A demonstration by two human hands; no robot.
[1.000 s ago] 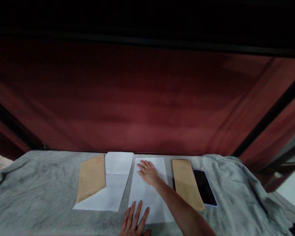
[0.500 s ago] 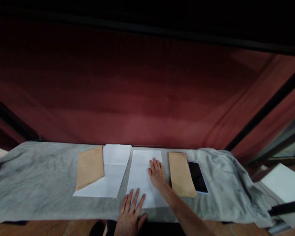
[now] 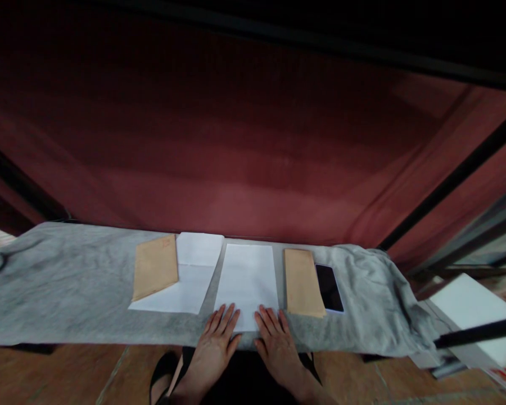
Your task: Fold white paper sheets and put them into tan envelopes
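Note:
A white sheet of paper [image 3: 247,275] lies flat in front of me on the grey cloth. My left hand [image 3: 216,340] rests at its near left corner, fingers stretched out and fingertips on the paper's edge. At the near right corner lies my right hand [image 3: 274,340], also flat with the fingers apart. Neither hand grips anything. Left of the sheet is a brown envelope [image 3: 155,267], partly covering another white paper [image 3: 189,289] that has a crease across it. To the right sits a second brown envelope [image 3: 303,284], with a dark-screened phone [image 3: 329,288] beside it.
The grey cloth [image 3: 80,281] covers a long narrow surface, wrinkled at its right end. Behind it rises a dark red panel [image 3: 236,169] with black bars. A white box-like object [image 3: 474,309] stands at the lower right. Tiled floor [image 3: 80,371] shows below.
My right hand has drawn back from the upper right of the sheet to its near right corner. My left hand stays at the near left corner. The view has tilted slightly.

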